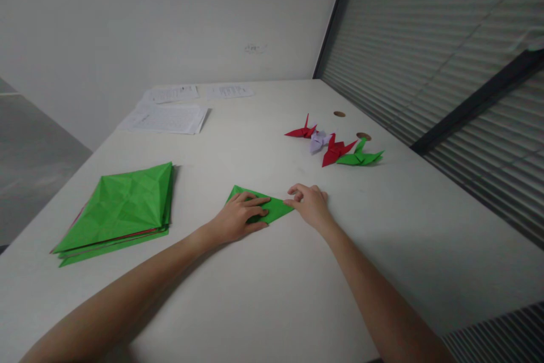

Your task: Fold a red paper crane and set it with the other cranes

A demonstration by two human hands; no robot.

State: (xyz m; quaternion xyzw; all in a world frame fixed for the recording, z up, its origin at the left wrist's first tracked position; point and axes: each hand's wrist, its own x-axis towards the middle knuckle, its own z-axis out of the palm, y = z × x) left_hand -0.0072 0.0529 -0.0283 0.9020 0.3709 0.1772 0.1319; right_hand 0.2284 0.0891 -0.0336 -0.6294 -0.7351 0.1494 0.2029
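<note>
A small folded green origami paper point(277, 210) lies on the white table in front of me, tapering to a point on its right. My left hand point(240, 217) rests flat across its left and middle part, fingers spread, pressing it to the table and covering much of it. At the pointed right end, my right hand point(311, 204) has its fingers curled and its fingertips on the paper's tip. How firmly those fingertips grip is hard to see.
Left of my hands sits a stack of creased green paper sheets point(127, 201) with red edges showing. Folded paper cranes stand at the right: red point(302, 132), lilac point(318, 141), another red point(335, 150) and green point(360, 157). Printed sheets point(170, 118) lie farther back, near the wall. Window blinds point(446, 46) border the right.
</note>
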